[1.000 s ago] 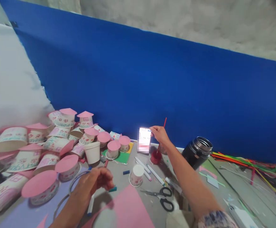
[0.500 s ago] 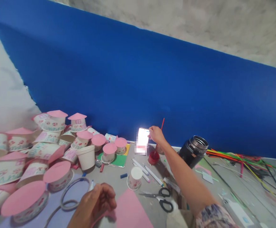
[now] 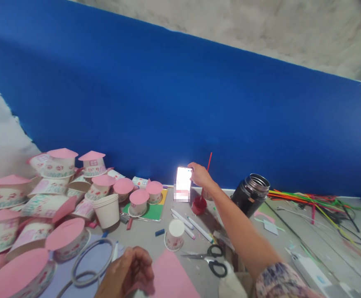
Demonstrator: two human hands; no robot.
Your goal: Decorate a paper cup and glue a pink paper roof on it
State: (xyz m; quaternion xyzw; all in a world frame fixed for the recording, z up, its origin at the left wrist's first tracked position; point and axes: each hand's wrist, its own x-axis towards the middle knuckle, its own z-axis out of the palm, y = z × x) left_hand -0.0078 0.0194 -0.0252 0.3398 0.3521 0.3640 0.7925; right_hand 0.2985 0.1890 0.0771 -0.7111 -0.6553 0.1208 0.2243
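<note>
Head view: right hand [image 3: 200,175] near centre toward 5 o'clock, pinched onto the phone [image 3: 184,179] at its upper right corner. Phone just below centre at 6, upright, screen lit, lower part pixelated, in front of the blue wall [image 3: 180,103]; can't tell if they touch. Left hand [image 3: 127,270] at 7, half open, fingers loosely curled, by the pink paper [image 3: 174,273] at 6. White thing under it too cut off to name. Upside-down cup [image 3: 175,236] on the counter [image 3: 139,240] at 6, pens [image 3: 200,229] just right of it, scissors [image 3: 207,257] below the pens toward 5, handles partly spread. Red pot [image 3: 199,207] near the phone, at its 4, brush [image 3: 210,160] sticking up. Thermos [image 3: 245,198] at 4, uncapped, tilted. Pipe cleaners [image 3: 310,202] between 3 and 4. Cup stack [image 3: 106,213] at 8, beside piled pink-roofed cups [image 3: 53,207].
</note>
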